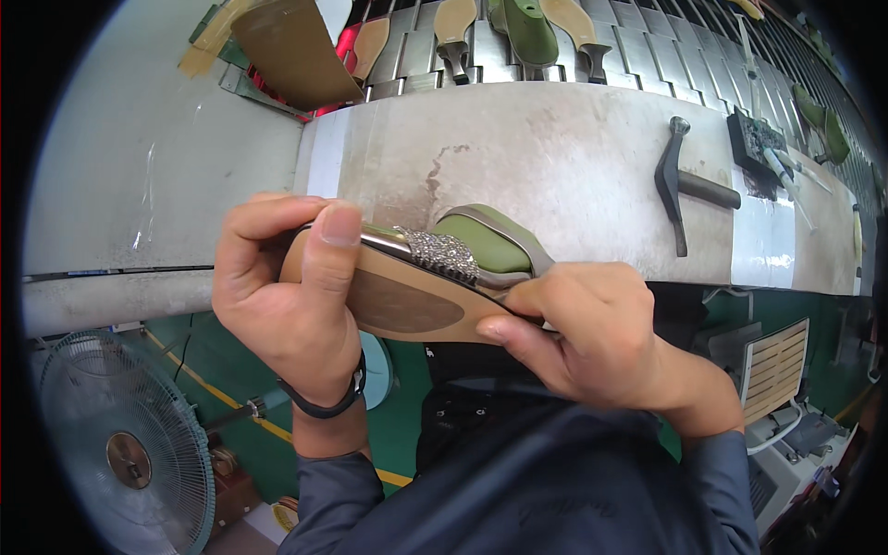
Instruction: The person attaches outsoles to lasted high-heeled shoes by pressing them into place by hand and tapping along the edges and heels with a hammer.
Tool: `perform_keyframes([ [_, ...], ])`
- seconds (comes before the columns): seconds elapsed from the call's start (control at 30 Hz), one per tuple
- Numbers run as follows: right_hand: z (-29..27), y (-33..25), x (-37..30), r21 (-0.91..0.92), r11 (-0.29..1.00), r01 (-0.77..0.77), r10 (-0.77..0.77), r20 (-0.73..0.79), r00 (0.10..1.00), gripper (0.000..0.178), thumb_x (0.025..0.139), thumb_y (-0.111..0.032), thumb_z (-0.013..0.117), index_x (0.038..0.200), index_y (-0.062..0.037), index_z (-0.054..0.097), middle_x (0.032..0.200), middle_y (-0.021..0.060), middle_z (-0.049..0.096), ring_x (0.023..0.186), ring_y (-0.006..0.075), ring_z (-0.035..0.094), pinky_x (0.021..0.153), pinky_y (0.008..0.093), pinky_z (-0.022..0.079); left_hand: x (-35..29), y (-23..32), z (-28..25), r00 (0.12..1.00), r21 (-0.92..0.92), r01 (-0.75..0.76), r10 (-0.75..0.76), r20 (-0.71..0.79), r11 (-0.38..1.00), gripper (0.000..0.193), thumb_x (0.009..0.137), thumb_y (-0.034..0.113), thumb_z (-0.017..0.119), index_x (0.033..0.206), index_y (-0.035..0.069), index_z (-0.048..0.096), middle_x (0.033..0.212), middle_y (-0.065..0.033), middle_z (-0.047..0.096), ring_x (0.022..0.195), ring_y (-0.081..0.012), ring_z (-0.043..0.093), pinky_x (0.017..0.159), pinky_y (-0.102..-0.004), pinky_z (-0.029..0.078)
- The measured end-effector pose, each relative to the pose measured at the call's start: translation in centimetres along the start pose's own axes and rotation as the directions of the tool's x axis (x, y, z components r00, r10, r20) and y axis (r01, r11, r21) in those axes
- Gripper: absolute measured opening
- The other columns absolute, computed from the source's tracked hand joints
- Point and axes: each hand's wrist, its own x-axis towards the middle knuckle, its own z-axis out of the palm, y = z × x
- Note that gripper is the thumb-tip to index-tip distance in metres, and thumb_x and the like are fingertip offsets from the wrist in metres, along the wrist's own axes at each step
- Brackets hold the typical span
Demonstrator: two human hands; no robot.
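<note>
A sandal (442, 252) with a glittery silver strap is stretched over a green shoe last (495, 242), tipped so that its tan sole (402, 305) faces me. My left hand (301, 277) wraps round one end, thumb laid along the sole's edge and fingers behind. At the other end, my right hand (592, 333) pinches the sole's narrower part between thumb and bent forefinger. That end is partly hidden by the right hand. The sandal is held just above the near edge of the pale worktop (388, 153).
A cobbler's hammer (678, 185) lies right on the worktop, near a dark block with brushes (763, 153). Behind runs a metal slat conveyor (638, 46) carrying soles and a green last (527, 32). A brown board (291, 51) stands far left; a fan (129, 453) is lower left.
</note>
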Motion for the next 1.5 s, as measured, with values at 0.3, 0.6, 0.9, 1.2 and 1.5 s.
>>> perform_keyframes([
  [0.3, -1.6, 0.9, 1.5, 0.012, 0.99, -0.14, 0.141, -0.022, 0.99, 0.04, 0.075, -0.019, 0.091, 0.101, -0.002, 0.066, 0.073, 0.0072, 0.066, 0.06, 0.0245, 0.065, 0.057, 0.0341, 0.052, 0.0, 1.2, 1.1, 0.998, -0.059, 0.043, -0.046, -0.037, 0.997, 0.021, 0.087, 0.006, 0.084, 0.096, -0.001, 0.066, 0.095, -0.0071, 0.067, 0.086, -0.013, 0.06, 0.083, -0.0265, 0.047],
  [0.6, -10.0, 0.9, 4.5, 0.296, 0.85, -0.436, 0.445, 0.039, 0.895, 0.057, 0.088, -0.023, 0.073, 0.136, 0.0056, 0.059, 0.111, 0.0117, 0.072, 0.101, 0.0189, 0.072, 0.09, 0.0307, 0.056, 2.1, -4.1, 7.3, 0.908, -0.744, 0.356, -0.024, 0.417, 0.566, 0.074, 0.109, 0.063, 0.031, 0.132, 0.0, 0.061, 0.142, -0.026, 0.06, 0.135, -0.0344, 0.054, 0.11, -0.0495, 0.043],
  [0.9, -8.5, 3.8, -10.5, 0.761, 0.374, -0.53, 0.855, -0.061, 0.515, 0.057, 0.092, -0.016, 0.071, 0.141, 0.0068, 0.053, 0.126, 0.017, 0.069, 0.119, 0.0262, 0.067, 0.107, 0.0377, 0.051, -5.9, -10.2, 12.0, 0.897, -0.462, 0.44, -0.364, 0.249, 0.77, 0.055, 0.115, 0.038, 0.026, 0.125, -0.004, 0.061, 0.115, -0.0191, 0.072, 0.103, -0.0224, 0.069, 0.091, -0.0337, 0.055],
  [1.2, -7.7, 2.4, -0.2, -0.263, 0.894, -0.362, 0.389, 0.057, 0.92, 0.053, 0.075, -0.014, 0.089, 0.123, -0.0031, 0.069, 0.089, 0.0119, 0.068, 0.072, 0.0276, 0.066, 0.063, 0.0379, 0.053, -0.2, -9.5, 13.2, 0.853, -0.397, -0.022, 0.225, 0.472, 0.917, 0.076, 0.114, 0.056, 0.026, 0.103, -0.003, 0.073, 0.101, -0.0116, 0.072, 0.094, -0.02, 0.065, 0.087, -0.0335, 0.05],
  [1.5, -7.0, 2.5, 2.2, -0.3, 0.928, 0.22, -0.185, 0.14, 0.973, 0.034, 0.072, -0.003, 0.09, 0.101, -0.0023, 0.072, 0.076, 0.0091, 0.068, 0.059, 0.0221, 0.064, 0.052, 0.0325, 0.049, -0.8, -10.1, 13.4, 0.887, -0.394, 0.148, 0.055, 0.458, 0.907, 0.101, 0.103, 0.075, 0.007, 0.105, -0.003, 0.072, 0.103, -0.0126, 0.07, 0.096, -0.0214, 0.065, 0.09, -0.0333, 0.05],
])
